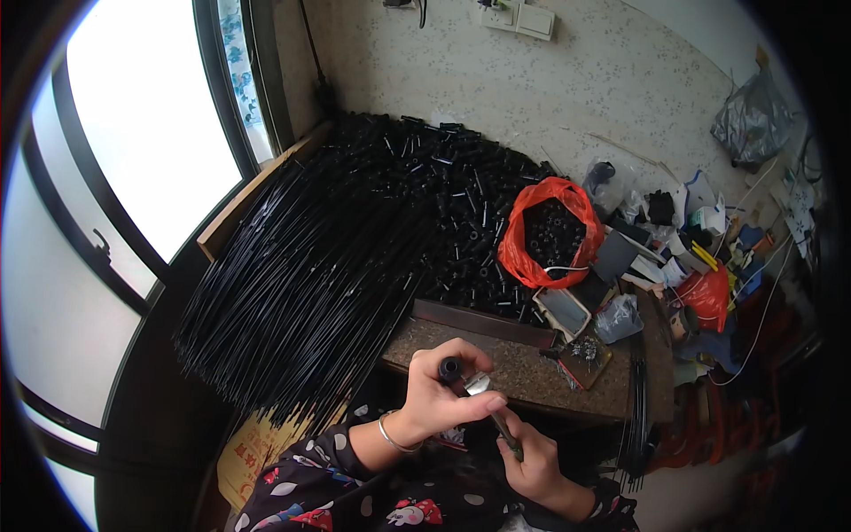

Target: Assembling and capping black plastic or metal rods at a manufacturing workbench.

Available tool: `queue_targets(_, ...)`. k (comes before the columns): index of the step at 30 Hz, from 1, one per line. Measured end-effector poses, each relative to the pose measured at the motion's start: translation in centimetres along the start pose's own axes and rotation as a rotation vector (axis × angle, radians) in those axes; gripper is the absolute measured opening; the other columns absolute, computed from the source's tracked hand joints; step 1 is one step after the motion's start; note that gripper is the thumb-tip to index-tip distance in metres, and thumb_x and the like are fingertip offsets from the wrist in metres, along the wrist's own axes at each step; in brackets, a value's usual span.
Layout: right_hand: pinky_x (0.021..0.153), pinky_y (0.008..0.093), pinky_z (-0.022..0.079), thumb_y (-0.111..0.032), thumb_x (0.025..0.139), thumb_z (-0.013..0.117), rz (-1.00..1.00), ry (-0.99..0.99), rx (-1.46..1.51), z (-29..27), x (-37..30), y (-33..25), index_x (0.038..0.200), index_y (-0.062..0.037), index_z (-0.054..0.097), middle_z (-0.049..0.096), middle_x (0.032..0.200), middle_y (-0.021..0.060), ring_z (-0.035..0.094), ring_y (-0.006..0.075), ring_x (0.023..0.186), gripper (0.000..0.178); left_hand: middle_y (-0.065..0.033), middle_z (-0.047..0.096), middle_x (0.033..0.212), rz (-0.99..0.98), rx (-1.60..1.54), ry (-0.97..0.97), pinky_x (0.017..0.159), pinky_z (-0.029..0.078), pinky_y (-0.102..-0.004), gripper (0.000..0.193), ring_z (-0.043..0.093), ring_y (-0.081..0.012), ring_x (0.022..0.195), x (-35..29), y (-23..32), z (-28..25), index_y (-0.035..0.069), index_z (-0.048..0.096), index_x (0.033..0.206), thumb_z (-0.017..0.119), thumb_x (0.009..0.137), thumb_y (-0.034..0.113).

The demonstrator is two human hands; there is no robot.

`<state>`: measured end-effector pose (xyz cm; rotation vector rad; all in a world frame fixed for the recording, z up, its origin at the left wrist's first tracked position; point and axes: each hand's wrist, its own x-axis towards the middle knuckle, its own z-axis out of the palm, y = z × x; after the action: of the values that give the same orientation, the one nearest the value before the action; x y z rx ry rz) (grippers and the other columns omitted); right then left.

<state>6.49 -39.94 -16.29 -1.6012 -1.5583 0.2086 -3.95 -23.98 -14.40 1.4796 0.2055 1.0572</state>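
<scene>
My left hand (434,399) is curled around a short black tube-shaped part (450,368), whose round hollow end faces up. A bangle circles that wrist. Lower and to the right, my right hand (536,465) is closed on the dark handle of a hand tool (507,439). The tool's silvery metal head (478,383) sits beside the black part, close to my left thumb and fingers. I cannot tell exactly what kind of tool it is, or whether its head touches the part. Both hands are in front of the table's near edge, over my lap.
Long thin black rods (292,293) fan over the table's left side, with a heap of black tubular parts (443,168) behind. A red plastic bag (512,244) holds small black pieces. A low wooden strip (483,324) edges the speckled tabletop (514,368). Clutter fills the right.
</scene>
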Motion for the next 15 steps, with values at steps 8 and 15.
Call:
queue_targets(8,0.065,0.0357,0.050,0.000,0.078,0.059,0.188,-0.092,0.118,0.6,-0.9,-0.3,0.119,-0.0016,0.049,0.061,0.088,0.0177,0.062,0.0341,0.077,0.042,-0.0006,0.058,0.066,-0.027,0.041,0.041,0.052,0.038,-0.0187,0.023,0.050,-0.0055,0.057,-0.8,-0.2,0.9,-0.001,0.060,0.079,0.070,0.072,0.019)
queue_targets(15,0.072,0.0363,0.047,-0.019,0.077,0.067,0.243,-0.122,-0.060,-2.7,2.0,4.7,0.115,-0.0043,0.053,0.056,0.094,0.0151,0.058,0.0317,0.085,0.043,0.0059,0.052,0.068,-0.140,-0.032,-0.023,0.056,0.032,-0.0145,0.041,0.043,-0.0002,0.061,0.3,0.0,-0.3,-0.002,0.052,0.113,0.065,0.080,0.017)
